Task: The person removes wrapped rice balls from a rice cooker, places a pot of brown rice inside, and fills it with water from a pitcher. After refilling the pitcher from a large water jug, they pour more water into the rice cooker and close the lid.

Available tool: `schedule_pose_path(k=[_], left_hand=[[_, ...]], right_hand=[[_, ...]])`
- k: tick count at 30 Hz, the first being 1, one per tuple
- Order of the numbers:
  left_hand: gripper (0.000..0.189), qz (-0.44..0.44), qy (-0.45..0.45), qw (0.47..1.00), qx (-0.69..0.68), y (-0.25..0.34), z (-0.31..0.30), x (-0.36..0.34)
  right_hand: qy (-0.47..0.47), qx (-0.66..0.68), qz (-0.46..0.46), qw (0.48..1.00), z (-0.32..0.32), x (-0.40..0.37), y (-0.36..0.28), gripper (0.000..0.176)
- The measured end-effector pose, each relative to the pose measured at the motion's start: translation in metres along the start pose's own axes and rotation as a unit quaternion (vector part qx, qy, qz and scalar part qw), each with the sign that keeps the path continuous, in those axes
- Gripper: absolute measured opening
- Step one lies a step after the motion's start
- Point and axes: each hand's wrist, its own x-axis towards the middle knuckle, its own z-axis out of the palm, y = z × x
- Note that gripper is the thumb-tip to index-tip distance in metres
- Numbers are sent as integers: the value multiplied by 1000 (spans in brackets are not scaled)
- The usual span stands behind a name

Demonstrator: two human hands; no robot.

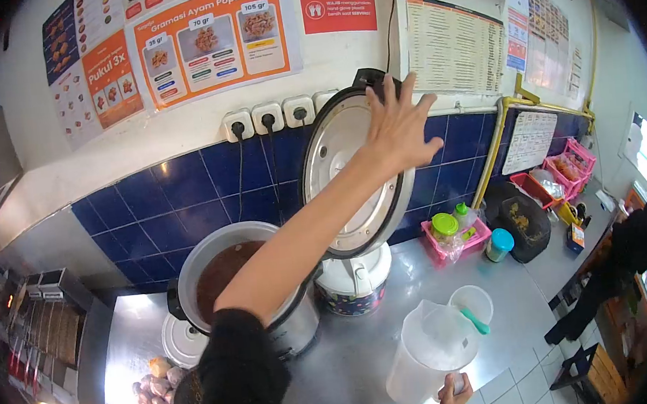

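My left hand (402,130) is open with its fingers spread, overlapping the upper edge of the raised round lid (331,136). That forearm passes over a large rice cooker (296,331), whose inner pot (194,263) contains something brown, partly hidden by the arm. Down at the lower right, my right hand (454,400) is closed around the handle of a translucent plastic pitcher (411,364). A smaller clear container (479,296) with a green-handled utensil (474,321) stands just behind the pitcher.
A white patterned rice cooker (354,284) sits behind the lid on the steel counter (339,377). Shallots (154,398) and a white round lid (183,340) lie left. To the right are a pink basket (476,236), a blue-lidded jar (499,244) and a black bag (521,219).
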Motion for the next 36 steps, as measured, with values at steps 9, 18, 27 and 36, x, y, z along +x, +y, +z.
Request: schedule_pose_path(k=[9, 18, 27, 36], left_hand=[[88, -164, -34, 979, 117, -27, -7, 14], [90, -243, 137, 958, 61, -137, -170, -131], [82, -658, 209, 706, -160, -159, -239, -359], [81, -637, -93, 765, -28, -243, -252, -525]], right_hand=[[-37, -73, 41, 996, -49, 1, 27, 62], [-27, -147, -92, 985, -81, 3, 14, 39], [184, -180, -318, 912, 8, 7, -105, 25], [-201, -77, -399, 892, 192, -35, -142, 21]])
